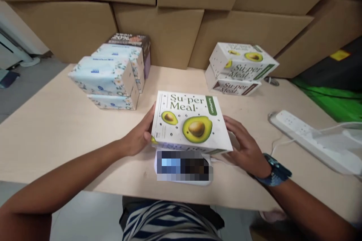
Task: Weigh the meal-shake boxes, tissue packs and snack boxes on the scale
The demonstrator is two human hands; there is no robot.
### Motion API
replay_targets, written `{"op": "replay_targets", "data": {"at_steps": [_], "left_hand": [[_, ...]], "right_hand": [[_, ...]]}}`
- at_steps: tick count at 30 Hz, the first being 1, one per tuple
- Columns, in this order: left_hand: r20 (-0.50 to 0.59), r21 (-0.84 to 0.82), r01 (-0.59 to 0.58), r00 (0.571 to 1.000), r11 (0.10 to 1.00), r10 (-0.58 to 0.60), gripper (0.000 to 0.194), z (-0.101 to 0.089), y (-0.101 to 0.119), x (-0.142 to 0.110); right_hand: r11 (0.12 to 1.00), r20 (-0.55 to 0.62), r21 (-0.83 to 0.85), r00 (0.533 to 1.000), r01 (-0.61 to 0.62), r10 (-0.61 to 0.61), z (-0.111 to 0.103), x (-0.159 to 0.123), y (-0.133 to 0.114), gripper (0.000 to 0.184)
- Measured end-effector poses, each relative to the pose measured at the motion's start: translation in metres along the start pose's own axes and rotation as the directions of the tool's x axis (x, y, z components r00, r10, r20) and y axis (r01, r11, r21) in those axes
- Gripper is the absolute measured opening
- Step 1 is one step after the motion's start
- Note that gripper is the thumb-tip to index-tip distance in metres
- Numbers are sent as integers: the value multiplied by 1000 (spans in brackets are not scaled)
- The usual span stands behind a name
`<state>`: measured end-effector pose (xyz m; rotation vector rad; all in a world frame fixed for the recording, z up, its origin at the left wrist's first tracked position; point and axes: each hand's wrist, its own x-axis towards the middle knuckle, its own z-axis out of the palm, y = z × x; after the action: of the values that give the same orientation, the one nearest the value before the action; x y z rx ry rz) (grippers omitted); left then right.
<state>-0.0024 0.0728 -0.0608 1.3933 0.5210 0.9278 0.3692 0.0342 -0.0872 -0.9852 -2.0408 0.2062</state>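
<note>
A white Su-per Meal box (175, 131) with avocado pictures is between my two hands, above the near middle of the table, its printed top facing me. My left hand (141, 131) grips its left side, the thumb near the front corner and the other fingers partly hidden behind it. Against the right side rests my right hand (245, 145), fingers curved along the edge. Just below the box's front edge lies a flat white-rimmed device (183, 183), its face blurred out, with a white cable running right.
Stacked tissue packs (98, 75) stand at back left, beside a dark printed pack (131, 39). At back right, two more Su-per Meal boxes (240, 62) are stacked. A white power strip (299, 124) with cables lies on the table's right. Cardboard panels (158, 26) line the back.
</note>
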Motion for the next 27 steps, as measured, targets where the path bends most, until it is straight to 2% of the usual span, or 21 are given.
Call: {"op": "replay_targets", "data": {"at_steps": [4, 10, 14, 17, 20, 23, 27], "left_hand": [[85, 245, -80, 995, 966, 61, 110, -2, 4, 0], [115, 286, -71, 993, 955, 39, 116, -5, 7, 2], [133, 303, -88, 990, 949, 49, 127, -11, 1, 5], [154, 305, -109, 986, 946, 64, 127, -17, -5, 5], [200, 295, -166, 974, 941, 109, 125, -22, -12, 1], [226, 346, -271, 953, 898, 201, 129, -24, -17, -3], [198, 400, -256, 962, 880, 190, 145, -27, -21, -2]], "right_hand": [[1000, 20, 7, 1000, 15, -15, 3, -3, 2, 73], [1000, 53, 8, 999, 10, -10, 0, -5, -2, 76], [999, 101, -32, 995, 21, -18, -2, -3, -7, 91], [997, 104, -68, 994, 28, -21, -2, -2, -7, 90], [997, 59, -65, 997, 45, -41, -4, -2, -7, 83], [997, -21, -31, 998, 65, -65, -4, -3, -10, 71], [997, -127, 7, 990, 71, -70, -4, -2, -15, 59]]}}
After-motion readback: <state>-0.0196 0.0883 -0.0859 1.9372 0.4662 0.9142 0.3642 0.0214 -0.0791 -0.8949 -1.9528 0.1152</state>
